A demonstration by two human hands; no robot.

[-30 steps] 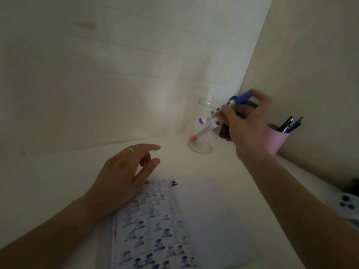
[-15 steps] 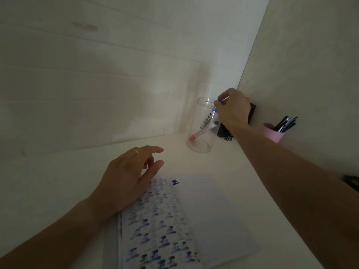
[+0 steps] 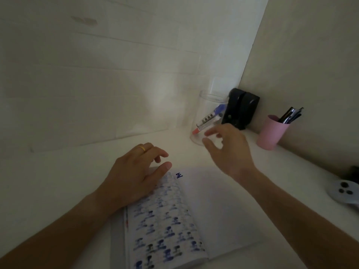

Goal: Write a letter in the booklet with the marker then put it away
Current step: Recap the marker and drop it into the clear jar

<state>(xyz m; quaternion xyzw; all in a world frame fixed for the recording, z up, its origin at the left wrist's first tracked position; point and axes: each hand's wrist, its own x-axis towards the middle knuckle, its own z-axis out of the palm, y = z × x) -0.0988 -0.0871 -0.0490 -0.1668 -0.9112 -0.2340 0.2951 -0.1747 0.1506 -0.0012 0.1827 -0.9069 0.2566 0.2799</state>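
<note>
The blue-capped white marker [image 3: 211,116] sits inside the clear glass jar [image 3: 208,117] up at one o'clock on the white table [image 3: 58,181], leaning with its blue cap high against the jar's right wall. A second marker with an orange-red tip [image 3: 198,130] slants beside it, tip low at the left. The marker's white barrel carries a row of dark printed blocks.

The right hand [image 3: 229,150] hangs in the air just in front of the jar, fingers spread and loose, holding nothing. The left hand [image 3: 136,175] lies flat on the top left corner of the open booklet [image 3: 223,210], fingers relaxed and apart, a gold ring [image 3: 142,148] on one finger.

The booklet lies at six o'clock. Its left page is crowded with rows of smudgy blue characters; the right page is nearly bare, with one small blue letter [image 3: 179,175] at its top left corner.

At two o'clock, a black stapler-like object [image 3: 240,109] stands against the wall, and right of it a pink cup of dark pens [image 3: 272,131]. A pale grey controller [image 3: 343,191] shows at three o'clock.
</note>
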